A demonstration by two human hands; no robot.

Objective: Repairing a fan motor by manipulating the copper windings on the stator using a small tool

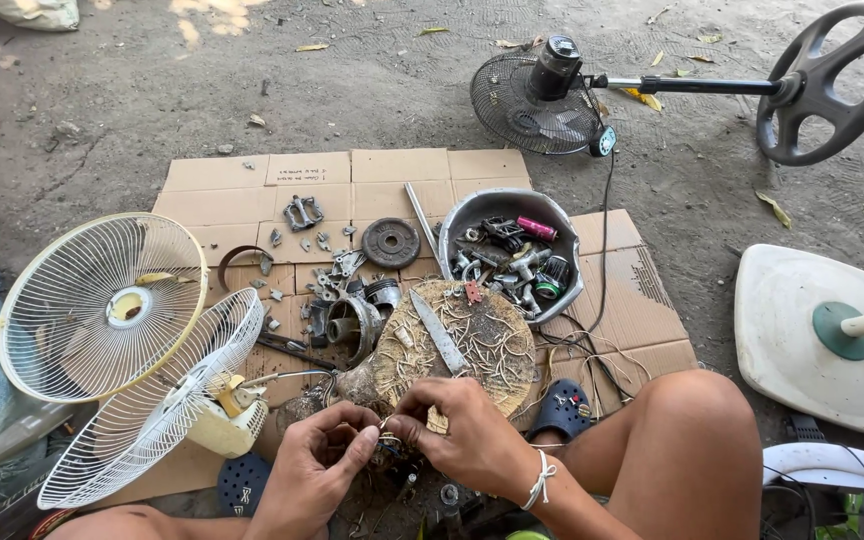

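A person sits low on bare ground at the bottom of the frame, both hands together over a small tangle of wire [384,440]. The left hand [314,470] pinches one side of it with thumb and curled fingers; the right hand [462,435], a white band at its wrist, closes fingertips on the other side. The tangle sits at bottom centre, just below a round wooden block [472,350] on which one knife [439,333] lies flat.

Just above and right of the block, one dented metal basin [560,225] holds a heap of small metal parts, among them a pink cylinder [537,229] and a dark part with a green band; the exact count of pieces cannot be told. Flattened cardboard [352,185] spreads under it all, strewn with loose scrap: one dark round disc [390,242], a pedal-shaped piece and a rusty ring.

Two white fan guards [102,305] lie at left, one overlapping the other, the lower with a cream motor housing. One dark standing fan [537,100] lies on its side at upper right, its pole reaching to a round wheel-like base. One white fan base [812,340] shows at the right edge. One blue sandal [562,408] rests by the person's knee.
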